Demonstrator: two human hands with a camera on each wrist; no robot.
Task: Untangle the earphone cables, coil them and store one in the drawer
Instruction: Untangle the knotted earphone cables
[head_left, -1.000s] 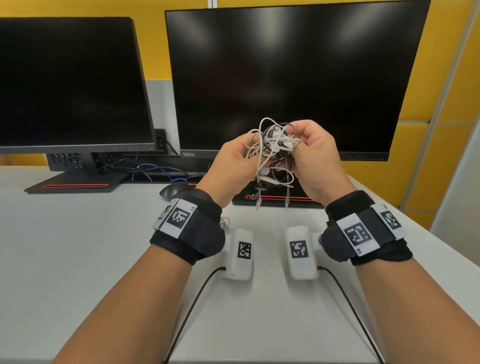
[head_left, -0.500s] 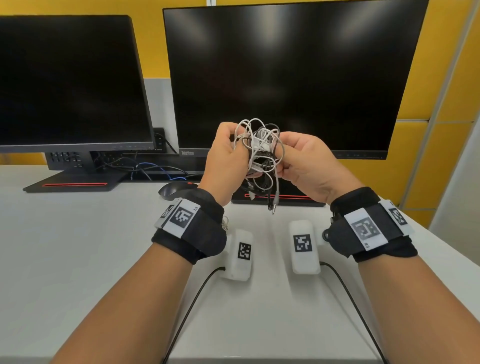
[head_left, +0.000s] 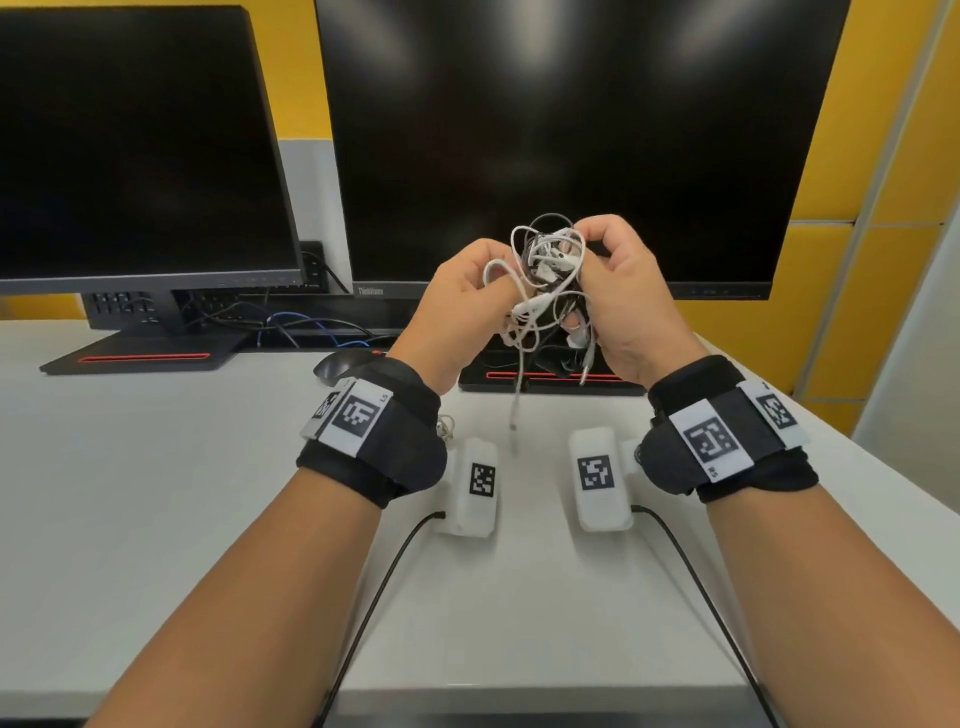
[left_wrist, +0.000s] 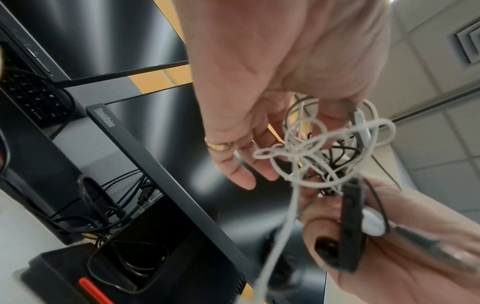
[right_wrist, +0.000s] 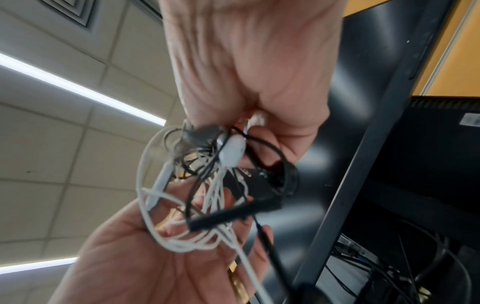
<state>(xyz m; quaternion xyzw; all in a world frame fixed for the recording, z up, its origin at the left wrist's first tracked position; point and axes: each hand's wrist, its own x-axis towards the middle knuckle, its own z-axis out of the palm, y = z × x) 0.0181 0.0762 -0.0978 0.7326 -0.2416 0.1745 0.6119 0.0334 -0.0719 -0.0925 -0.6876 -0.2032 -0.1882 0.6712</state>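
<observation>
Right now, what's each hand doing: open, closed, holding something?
Left hand: fingers pinch the tangled earphone cables, held up above the desk.
Right hand: fingers curled round the same tangle from the other side.

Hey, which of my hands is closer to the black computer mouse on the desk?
Left. The left hand is held up just above and right of the mouse; the right hand is further right, past the tangled earphone cables both hands hold.

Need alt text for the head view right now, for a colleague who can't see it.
Both hands, left hand and right hand, hold a tangled bundle of white and black earphone cables above a white desk, one white plug end dangling. Two dark monitors stand behind.
</observation>
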